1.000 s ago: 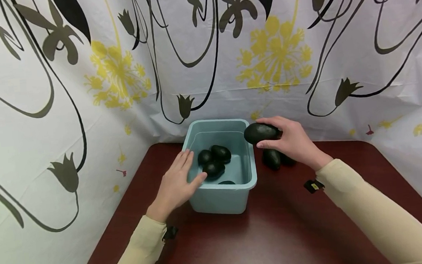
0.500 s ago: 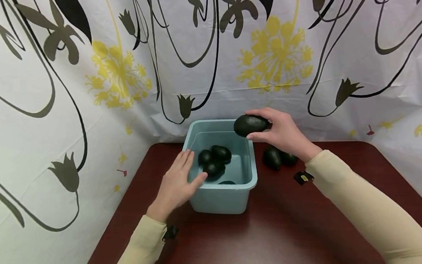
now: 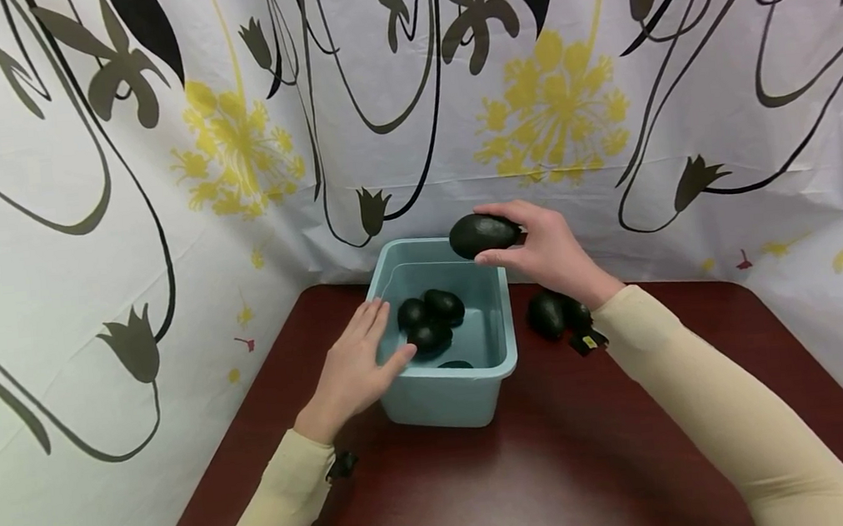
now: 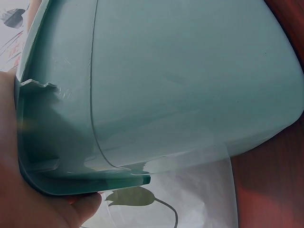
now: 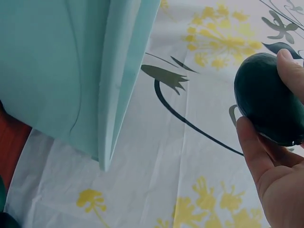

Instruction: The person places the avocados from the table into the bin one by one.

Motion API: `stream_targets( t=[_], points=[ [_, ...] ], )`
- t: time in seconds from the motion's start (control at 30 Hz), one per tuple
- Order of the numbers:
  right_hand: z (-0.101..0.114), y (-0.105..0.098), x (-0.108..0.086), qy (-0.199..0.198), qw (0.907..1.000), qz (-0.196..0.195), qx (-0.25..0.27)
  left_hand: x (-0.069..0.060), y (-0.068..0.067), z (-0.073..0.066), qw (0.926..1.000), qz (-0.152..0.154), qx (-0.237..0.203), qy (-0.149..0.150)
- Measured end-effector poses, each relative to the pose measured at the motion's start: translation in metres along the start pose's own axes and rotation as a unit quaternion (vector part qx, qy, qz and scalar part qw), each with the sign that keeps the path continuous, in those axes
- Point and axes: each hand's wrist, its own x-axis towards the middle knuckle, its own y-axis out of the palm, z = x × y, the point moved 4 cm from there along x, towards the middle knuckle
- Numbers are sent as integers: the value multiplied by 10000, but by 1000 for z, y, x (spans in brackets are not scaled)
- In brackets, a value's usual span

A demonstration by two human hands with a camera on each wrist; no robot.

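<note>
A dark green avocado (image 3: 483, 235) is pinched between the thumb and fingers of my right hand (image 3: 550, 250), above the right back part of a light blue plastic bin (image 3: 441, 399). In the right wrist view the avocado (image 5: 268, 97) shows beside the bin's outer wall (image 5: 42, 61). My left hand (image 3: 351, 369) rests at the bin's left front rim with its fingers straight. Several avocados (image 3: 429, 337) lie inside the bin, one mostly hidden behind the front wall. In the left wrist view the left hand (image 4: 45, 209) touches the bin's rim.
More avocados (image 3: 546, 315) lie on the dark red table (image 3: 531, 479) right of the bin, partly hidden by the right wrist. A white curtain with a flower print (image 3: 397, 156) hangs behind and to the left of the table.
My right hand has moved left and up with the avocado, from beside the bin's right rim to above the bin. The left hand has stayed in place.
</note>
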Motion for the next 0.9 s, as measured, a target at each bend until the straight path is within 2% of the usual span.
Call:
stream_targets(
  t=[0.4, 0.9],
  points=[
    [4, 7, 14, 35, 10000, 45, 73, 0, -1, -2, 10000, 27, -11, -79],
    [7, 11, 26, 4, 9999, -95, 118, 1, 0, -1, 9998, 124, -1, -130]
  ],
)
